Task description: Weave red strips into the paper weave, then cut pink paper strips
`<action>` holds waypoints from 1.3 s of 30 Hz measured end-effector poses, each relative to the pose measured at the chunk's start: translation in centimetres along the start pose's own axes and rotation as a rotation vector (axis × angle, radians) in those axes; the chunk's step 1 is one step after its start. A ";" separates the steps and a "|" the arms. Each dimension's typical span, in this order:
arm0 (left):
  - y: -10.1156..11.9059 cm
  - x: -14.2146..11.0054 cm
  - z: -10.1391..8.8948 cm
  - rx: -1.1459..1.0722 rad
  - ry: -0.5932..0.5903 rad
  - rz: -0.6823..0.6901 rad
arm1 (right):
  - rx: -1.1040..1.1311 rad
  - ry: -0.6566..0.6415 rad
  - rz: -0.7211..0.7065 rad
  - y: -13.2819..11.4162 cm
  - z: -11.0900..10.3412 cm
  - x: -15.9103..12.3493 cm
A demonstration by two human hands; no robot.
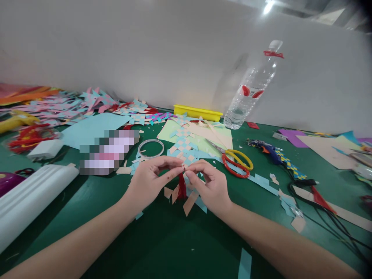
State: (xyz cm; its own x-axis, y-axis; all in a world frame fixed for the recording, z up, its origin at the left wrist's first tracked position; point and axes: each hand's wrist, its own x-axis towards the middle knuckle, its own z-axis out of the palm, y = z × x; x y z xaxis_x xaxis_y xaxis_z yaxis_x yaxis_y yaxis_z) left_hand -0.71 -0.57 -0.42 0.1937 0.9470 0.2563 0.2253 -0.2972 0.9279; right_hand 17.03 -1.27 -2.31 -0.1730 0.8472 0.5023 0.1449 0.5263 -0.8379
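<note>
My left hand (151, 178) and my right hand (207, 184) meet above the green table (162, 240), fingers pinched together. Between the fingertips hangs a small red tassel (181, 186), and both hands pinch it at its top. Just behind the hands lies a woven piece of blue and beige paper strips (183, 149). Loose beige and blue strip ends (190, 201) lie under the hands.
Scissors with a red and a yellow handle (236, 162) lie right of the hands. A tape ring (150, 148), a clear plastic bottle (251, 91), a yellow tray (197, 112), a white ribbed tube (29, 199), woven pieces at back left (87, 102) and black cables (325, 217).
</note>
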 end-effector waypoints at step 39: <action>-1.0 0.2 -0.2 -0.256 -0.130 -0.202 | 0.133 -0.097 0.062 0.0 -0.2 0.4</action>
State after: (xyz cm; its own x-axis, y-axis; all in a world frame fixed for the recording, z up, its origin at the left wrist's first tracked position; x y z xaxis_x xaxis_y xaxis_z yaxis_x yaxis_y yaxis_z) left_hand -1.06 -0.03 -1.23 0.2936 0.9551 0.0389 0.0277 -0.0491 0.9984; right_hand 17.17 -0.89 -2.01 -0.2622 0.8633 0.4312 0.0294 0.4538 -0.8906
